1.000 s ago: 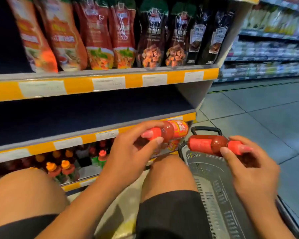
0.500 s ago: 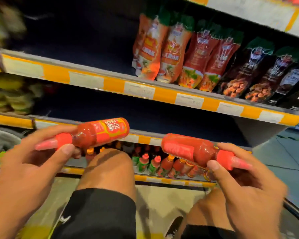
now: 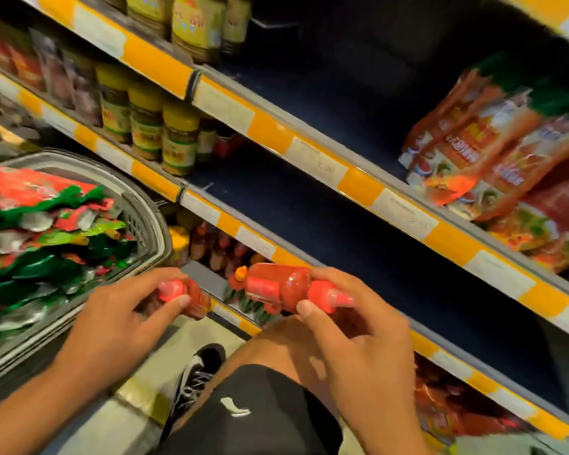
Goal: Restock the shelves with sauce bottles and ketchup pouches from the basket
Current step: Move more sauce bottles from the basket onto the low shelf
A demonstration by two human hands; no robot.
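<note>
Hands [image 3: 119, 310] [image 3: 358, 330] grip 2 red sauce bottles [image 3: 184, 295] [image 3: 286, 287], labels blurred, unreadable.

The shelves [image 3: 270, 133] have yellow and white edges. Jars with yellow lids [image 3: 148, 126] stand on 1 shelf. Orange pouches [image 3: 467, 149] stand on another. Small bottles [image 3: 217, 244] fill the lowest shelf.

No text is legible. Printing on the pouches [image 3: 467, 152], the jar labels [image 3: 178, 149] and the shelf price tags [image 3: 319, 165] is blurred.
</note>
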